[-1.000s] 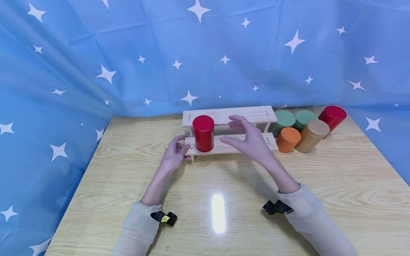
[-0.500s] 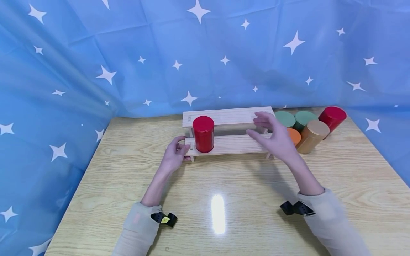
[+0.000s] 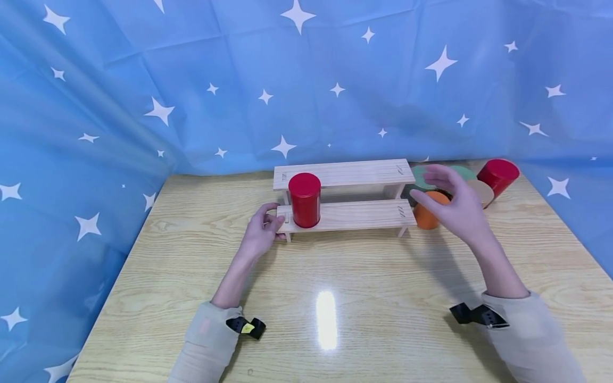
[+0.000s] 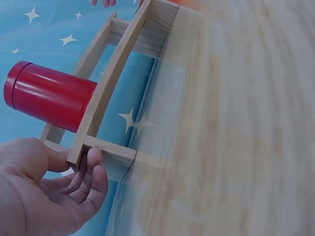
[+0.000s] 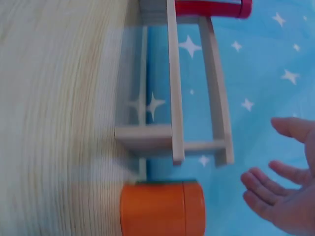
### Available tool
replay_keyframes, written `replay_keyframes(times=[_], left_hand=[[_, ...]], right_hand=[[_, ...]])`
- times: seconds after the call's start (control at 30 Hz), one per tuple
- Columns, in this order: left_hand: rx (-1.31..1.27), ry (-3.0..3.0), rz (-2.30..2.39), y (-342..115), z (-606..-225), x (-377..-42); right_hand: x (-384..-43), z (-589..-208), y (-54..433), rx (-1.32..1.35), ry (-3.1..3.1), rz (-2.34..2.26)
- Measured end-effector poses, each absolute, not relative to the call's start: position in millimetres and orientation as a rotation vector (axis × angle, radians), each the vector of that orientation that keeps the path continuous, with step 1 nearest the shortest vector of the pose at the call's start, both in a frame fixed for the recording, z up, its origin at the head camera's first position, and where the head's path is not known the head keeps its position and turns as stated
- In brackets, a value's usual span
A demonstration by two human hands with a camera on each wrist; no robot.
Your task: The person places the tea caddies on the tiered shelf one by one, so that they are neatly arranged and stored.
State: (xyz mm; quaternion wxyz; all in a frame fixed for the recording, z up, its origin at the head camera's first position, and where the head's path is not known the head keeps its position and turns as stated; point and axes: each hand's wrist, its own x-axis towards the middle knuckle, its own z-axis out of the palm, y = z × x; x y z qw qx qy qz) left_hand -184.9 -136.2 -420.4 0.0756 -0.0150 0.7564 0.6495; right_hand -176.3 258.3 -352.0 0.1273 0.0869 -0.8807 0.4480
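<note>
A two-tier wooden rack [image 3: 361, 216] stands on the table by the curtain. One red canister [image 3: 305, 203] is upright at the left of its lower tier. My left hand [image 3: 257, 236] holds that tier's left end; in the left wrist view, thumb and fingers pinch the board's corner [image 4: 78, 152] beside the leg. Fingers spread and nothing in them, my right hand [image 3: 457, 207] hovers over the canister group right of the rack. It partly covers an orange canister [image 3: 423, 217], a tan canister [image 3: 485, 192] and two green canisters [image 3: 420, 175]. In the right wrist view, the orange canister [image 5: 155, 209] sits below the hand.
Another red canister [image 3: 500, 175] leans at the far right of the group. A blue curtain [image 3: 215, 122] with white stars hangs behind and left of the wood-grain table [image 3: 191, 266]. Black wrist cameras [image 3: 251, 327] are strapped over both sleeves.
My right hand has moved right, from beside the red canister on the rack to over the canister group, its fingers spread throughout. My left hand stays on the rack's end.
</note>
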Motion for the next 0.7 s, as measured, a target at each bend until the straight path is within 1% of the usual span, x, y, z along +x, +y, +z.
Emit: replay_keyframes(times=[0.47, 0.7], left_hand=[[-0.059, 2.286, 1.940, -135.9, -420.3, -186.1], [-0.047, 2.285, 1.943, -136.4, -421.3, -186.3]], right_hand=[[-169.9, -348.0, 311.0, 0.098, -2.565, 1.196], [-167.1, -352.1, 329.2, 0.079, -2.542, 1.112]])
